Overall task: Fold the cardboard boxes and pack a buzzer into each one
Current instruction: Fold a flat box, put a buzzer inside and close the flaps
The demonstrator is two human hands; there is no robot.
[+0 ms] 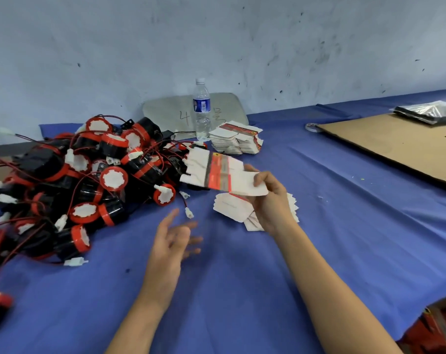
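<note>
My right hand (270,200) is pinching one end of a flat box (216,175), held up off the table (242,290). The left hand (173,241) is spread, empty, down-left of the grip. I'd say take the free end and pop it open along the creases, gently, since the card looks thin. The buzzers (89,175) are piled left of the grip with wires trailing close. Spare boxes (232,209) lie right under it and a bottle (202,108) stands beyond.
</note>
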